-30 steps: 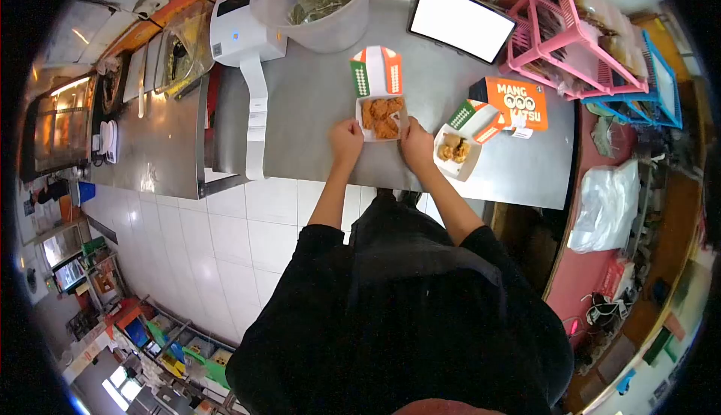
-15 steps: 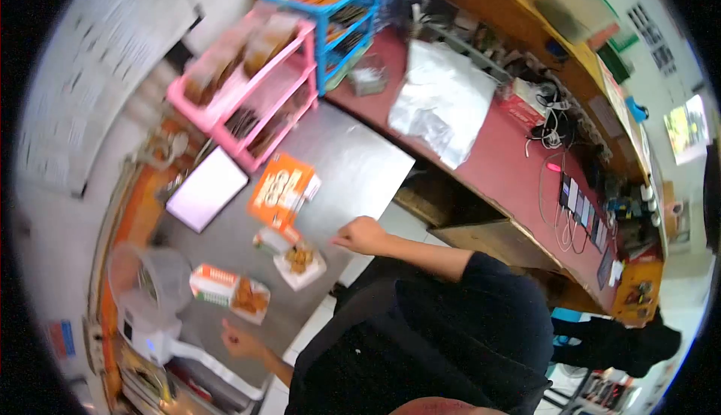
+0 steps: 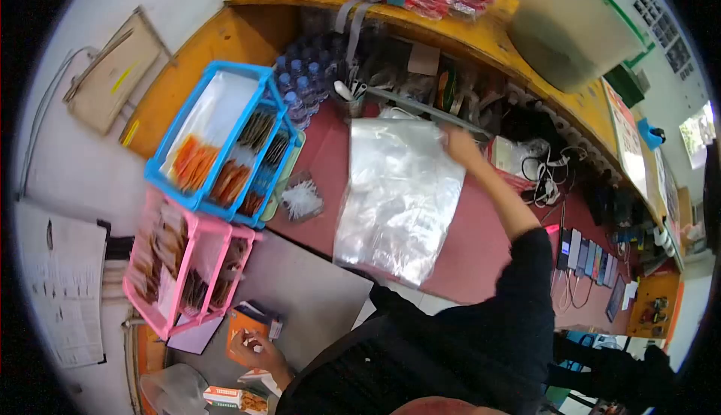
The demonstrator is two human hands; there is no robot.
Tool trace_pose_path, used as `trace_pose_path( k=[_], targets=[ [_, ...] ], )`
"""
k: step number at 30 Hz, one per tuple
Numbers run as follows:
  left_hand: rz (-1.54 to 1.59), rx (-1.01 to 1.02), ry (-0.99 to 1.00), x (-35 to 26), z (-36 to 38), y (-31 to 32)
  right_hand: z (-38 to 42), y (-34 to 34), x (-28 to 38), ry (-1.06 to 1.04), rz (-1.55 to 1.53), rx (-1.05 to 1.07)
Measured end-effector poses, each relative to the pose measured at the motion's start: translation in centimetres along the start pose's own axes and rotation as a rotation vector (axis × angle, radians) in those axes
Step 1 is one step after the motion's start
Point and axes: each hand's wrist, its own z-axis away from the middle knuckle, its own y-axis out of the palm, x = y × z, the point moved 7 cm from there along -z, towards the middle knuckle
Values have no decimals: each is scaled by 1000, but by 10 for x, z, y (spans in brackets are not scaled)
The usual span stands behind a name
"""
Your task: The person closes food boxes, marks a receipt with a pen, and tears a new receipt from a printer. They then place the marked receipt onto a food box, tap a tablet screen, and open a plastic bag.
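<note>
My right hand (image 3: 460, 146) is stretched out to the upper right corner of a stack of clear plastic bags (image 3: 398, 205) lying on the red counter. Motion smears its fingers, so I cannot see whether they grip a bag. Low on the left, my left hand (image 3: 264, 356) is over an orange printed box (image 3: 239, 334), its fingers loosely bent and apart. White patches show between those fingers; they may be the box's print. Below it, an opened orange-and-white carton (image 3: 222, 396) has brown fried pieces (image 3: 254, 403) at its end. Part of another white carton (image 3: 261, 379) shows beside my wrist.
A blue tiered rack (image 3: 206, 203) and a pink one (image 3: 188, 295) hold sachets. A tub of white pieces (image 3: 303, 199), water bottles (image 3: 300, 88) and a cup of utensils (image 3: 349, 99) stand near the bags. Phones with cables (image 3: 582, 253) lie right. A yellow shelf (image 3: 481, 36) overhangs the back.
The view has swung toward the red counter. My right hand has moved from beside the food cartons to the plastic bags. My left hand now overlaps the orange box.
</note>
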Motion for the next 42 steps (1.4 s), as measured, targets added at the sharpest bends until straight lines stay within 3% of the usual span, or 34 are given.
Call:
trace_pose_path(
  k=[1,2,4,5,7,8,9,11,15,18,19,21,22,23,25,26,31,34,35,36,40,42],
  targets=[
    [-10,2,4,-5,-1,13,-49,9,-32,50,48,-94],
    [29,85,32,-10,-3,30,-90,7,-52,272,-74,20],
    [10,181,195,-28,-6,53,-152,6,-63,128,134,-214],
    [-2,175,203,-33,-10,59,-164,9,-65,130,120,-217],
    [-17,264,113,-37,-11,73,-180,-7,-43,179,435,45],
    [32,263,-2,-37,-10,79,-188,49,-118,377,-80,-200],
    [24,269,-11,-44,-13,85,-186,41,-118,376,-81,-187],
    [-49,302,50,-60,-14,94,-176,30,-90,166,306,263],
    [82,370,-120,-37,-5,119,-160,48,-120,309,215,351],
    [-5,354,-10,-47,-1,131,-132,34,-112,-21,132,-393],
    [-19,349,0,-56,-1,135,-122,38,-107,-20,134,-379],
    [-47,353,13,-72,-3,141,-102,73,-108,344,422,-8],
    [-24,425,22,-81,-3,149,-98,66,-92,272,249,198],
    [0,494,30,-87,-1,154,-93,81,-108,278,244,204],
    [-28,530,26,-81,3,155,-101,111,-146,69,-196,71],
    [-34,540,27,-83,3,155,-113,107,-156,12,-319,144],
    [-14,529,-50,-71,11,143,-128,85,-169,83,-157,262],
    [-109,523,-70,-66,18,134,-122,87,-151,22,-100,324],
    [-152,556,-101,-63,18,130,-118,86,-144,-11,-114,328],
    [-156,523,-10,-65,17,125,-116,85,-142,-42,-122,326],
    [-27,484,-136,-56,33,104,-149,89,-151,-111,-33,314],
    [-113,496,-160,-57,37,91,-160,90,-160,-74,66,294]
  ],
)
